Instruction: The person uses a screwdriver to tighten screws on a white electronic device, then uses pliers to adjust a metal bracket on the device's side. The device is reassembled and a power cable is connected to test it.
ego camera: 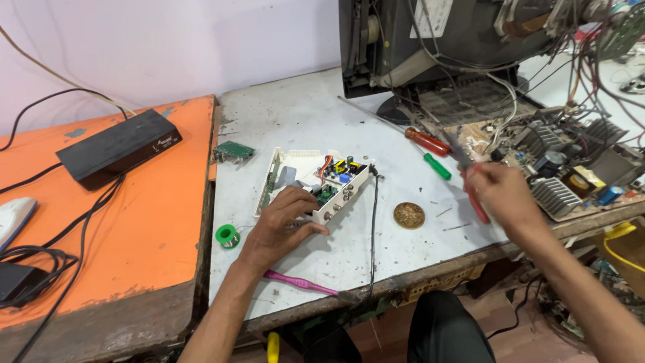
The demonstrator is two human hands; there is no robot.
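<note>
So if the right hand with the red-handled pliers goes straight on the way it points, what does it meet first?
Probably the red-handled screwdriver: the pliers in the right hand point up and left toward it. Depth is unclear, so the tips may pass above it.

1. a small white electronics box (316,185) lies open on the grey-white bench, its lid off, turned at a slant with its long side running from lower left to upper right.
2. inside it sit a green circuit board and coloured parts in yellow, blue and red; round sockets line the near wall.
3. red-handled pliers (474,191) are held off the bench to the right of the box, well apart from it, handles pointing down and toward the person, the tip up and blurred.
</note>
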